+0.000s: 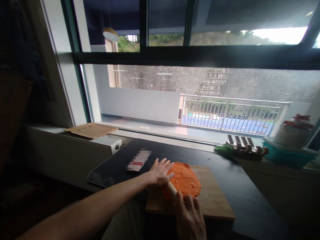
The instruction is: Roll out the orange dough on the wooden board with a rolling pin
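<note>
A flat, roughly round sheet of orange dough point(187, 180) with a bumpy surface lies on a wooden board point(215, 200). Across its left part runs a pale rolling pin point(171, 190). My left hand point(161, 172) rests at the pin's far end with fingers stretched out and spread, the thumb over the dough's edge; the palm hides that end of the pin. Closer to me, the fingers of my right hand point(191, 215) are bent over the pin's near end, which they mostly cover.
The board lies on a dark table point(240, 186). A phone point(140, 160) lies left of my left hand. On the windowsill are brown cardboard point(91, 130), a green cloth point(223, 149), a slatted wooden item point(246, 146) and a teal container point(290, 153). A large window stands behind.
</note>
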Tool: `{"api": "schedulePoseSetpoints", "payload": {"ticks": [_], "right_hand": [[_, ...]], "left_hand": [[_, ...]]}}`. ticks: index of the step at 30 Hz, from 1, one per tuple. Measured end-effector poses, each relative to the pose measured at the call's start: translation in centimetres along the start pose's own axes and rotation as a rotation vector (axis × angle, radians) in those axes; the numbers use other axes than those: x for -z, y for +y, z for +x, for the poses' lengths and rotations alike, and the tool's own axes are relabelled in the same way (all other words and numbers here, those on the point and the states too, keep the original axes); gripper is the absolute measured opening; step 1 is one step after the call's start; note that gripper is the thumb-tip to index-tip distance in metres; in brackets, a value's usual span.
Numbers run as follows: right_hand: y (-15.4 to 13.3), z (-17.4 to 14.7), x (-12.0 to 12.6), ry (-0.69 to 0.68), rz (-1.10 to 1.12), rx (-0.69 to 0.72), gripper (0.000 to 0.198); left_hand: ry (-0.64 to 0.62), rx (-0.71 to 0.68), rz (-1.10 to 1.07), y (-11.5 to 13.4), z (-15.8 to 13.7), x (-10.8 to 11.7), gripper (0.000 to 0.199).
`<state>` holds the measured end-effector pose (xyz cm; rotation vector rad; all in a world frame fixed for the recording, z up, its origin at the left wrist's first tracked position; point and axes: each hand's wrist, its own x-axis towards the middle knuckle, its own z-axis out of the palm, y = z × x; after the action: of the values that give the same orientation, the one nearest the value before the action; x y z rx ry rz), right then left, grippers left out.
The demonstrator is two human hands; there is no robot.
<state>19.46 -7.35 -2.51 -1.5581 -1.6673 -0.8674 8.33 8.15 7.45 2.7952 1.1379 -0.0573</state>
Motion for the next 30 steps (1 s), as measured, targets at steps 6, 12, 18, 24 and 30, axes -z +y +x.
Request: {"api": "schedulePoseSetpoints", "payload": {"ticks": [6,12,18,24,30], "right_hand": [[2.2,0.7,0.0,-0.019,0.069,-0.083,0.029],[2.2,0.5,0.5,-0.072,0.103,-0.175,0.032],[0.2,0.2,1.0,-0.016,-0.047,-0.096,0.028],[-1.2,0.8,1.5,-0.004,-0.042,-0.113,0.026],[1.2,1.3,1.3,-0.001,-0.008,-0.058,0.026]], "left_hand": [[0.017,0.027,-0.023,1.8,3.2,-0.2,0.070],[0.011,-0.016,-0.078,2.9,5.7,-0.4,0.073],[0.060,-0.033,-0.030,1.2,2.4,-0.4,0.069],[0.082,0.001,0.030,-0.5,-1.2,-0.7,0.064],[0.028,0.027,-0.009,1.2,2.3,-0.3,0.069]]}}
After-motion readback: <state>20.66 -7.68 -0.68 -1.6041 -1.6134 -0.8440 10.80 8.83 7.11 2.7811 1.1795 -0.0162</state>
